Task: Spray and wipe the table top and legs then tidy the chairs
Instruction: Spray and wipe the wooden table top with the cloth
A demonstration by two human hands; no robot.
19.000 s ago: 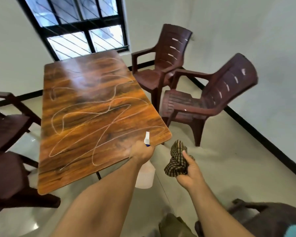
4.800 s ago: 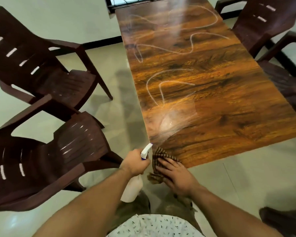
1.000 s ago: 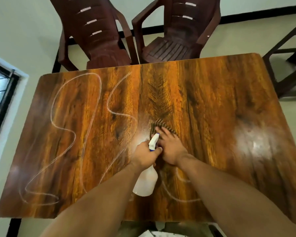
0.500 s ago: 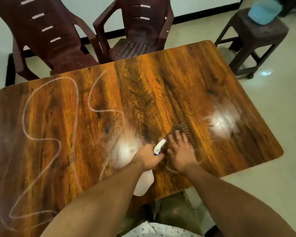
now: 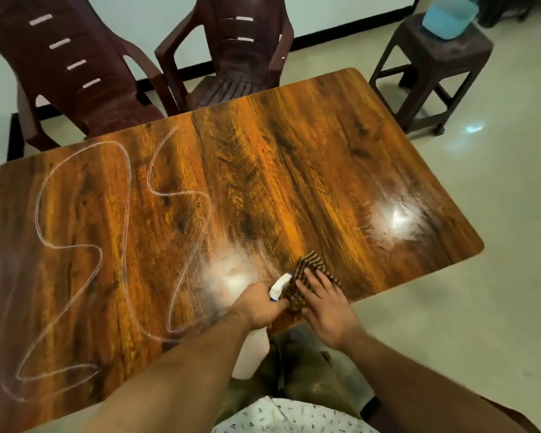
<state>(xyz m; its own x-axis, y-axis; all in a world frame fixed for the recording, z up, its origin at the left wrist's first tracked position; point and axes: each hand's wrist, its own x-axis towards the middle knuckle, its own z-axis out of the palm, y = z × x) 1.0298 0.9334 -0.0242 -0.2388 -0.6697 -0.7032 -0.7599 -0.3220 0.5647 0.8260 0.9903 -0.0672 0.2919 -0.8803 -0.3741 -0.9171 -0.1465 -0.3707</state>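
The left hand (image 5: 260, 303) grips the spray bottle (image 5: 250, 354), contents hard to make out; the right hand (image 5: 325, 310) presses flat-fingered on the checked cloth (image 5: 310, 265) on the table top (image 5: 263, 182).

Obstructed and cropped items, head view.
Spray bottle (image 5: 250, 354): neck hidden inside the left hand (image 5: 260, 306), body partly behind that forearm. Cloth (image 5: 310, 266): near half covered by the right hand (image 5: 325, 310). Table (image 5: 294, 167): corner left of the left hand cut off by the frame edge.
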